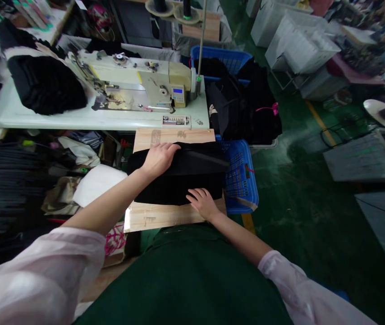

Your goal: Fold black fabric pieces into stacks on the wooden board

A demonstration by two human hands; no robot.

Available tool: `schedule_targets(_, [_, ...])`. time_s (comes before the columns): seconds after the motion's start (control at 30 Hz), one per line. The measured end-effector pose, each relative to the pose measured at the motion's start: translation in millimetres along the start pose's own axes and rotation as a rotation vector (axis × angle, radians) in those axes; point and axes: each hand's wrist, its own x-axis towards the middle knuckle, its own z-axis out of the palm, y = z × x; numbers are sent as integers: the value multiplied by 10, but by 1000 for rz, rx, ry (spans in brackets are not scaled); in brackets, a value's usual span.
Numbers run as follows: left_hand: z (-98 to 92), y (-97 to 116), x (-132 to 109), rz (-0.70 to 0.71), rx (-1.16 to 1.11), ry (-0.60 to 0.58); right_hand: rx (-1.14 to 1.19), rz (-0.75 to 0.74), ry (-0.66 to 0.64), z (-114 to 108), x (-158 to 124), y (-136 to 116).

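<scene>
A folded piece of black fabric [192, 174] lies across a pale wooden board [165, 219] in front of me. My left hand [160, 160] is at its far edge, with the fingers together and bent over the cloth, closed on it. The fingertips are partly hidden. On the near edge of the same fabric rests my right hand [203, 203], fingers spread and lying flat. Beyond the board stands a sewing machine [155, 79] on a pale table [125, 119].
A blue basket [243, 180] stands right of the board. Behind it, black cloth [243, 108] is heaped over another blue basket [229, 56]. Black pieces [43, 85] are piled on the table's left. Dark stacked fabric [6, 189] and a white sheet [99, 185] lie to my left.
</scene>
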Motion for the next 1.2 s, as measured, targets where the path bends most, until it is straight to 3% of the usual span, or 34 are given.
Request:
schedule_targets(0.17, [274,50,166,-181,127,-26,118,50,6,-105,79,31])
schedule_targets(0.33, [270,166,-11,-275,-71,-13,293,210,35,-188,204,70])
schedule_targets(0.43, [251,215,-273,-134,-291,-19,369,257,46,-221,300,141])
schedule_targets(0.53, [333,235,-588,68,-436,-199,395,317,49,-236,341,192])
schedule_targets(0.63, [506,195,-811,29,-449,-297,345,338,85,-244,299,144])
schedule_targets(0.73, [649,128,-863,-141,-548,-297,196,243,126,-232,208,12])
schedule_targets(0.83, [669,94,-807,-195,-635,-307,99,-18,-6,-175,131,-92])
schedule_targets(0.9, [627,100,-764,-203,-647,-322,33,-90,-55,-128,108,-104])
schedule_targets(1.07, [551,134,-732,-245,-646,-361,-46,-18,-114,-126,138,-9])
schedule_targets(1.2, [617,103,-782,-252,-695,-265,97,73,-111,-226,197,41])
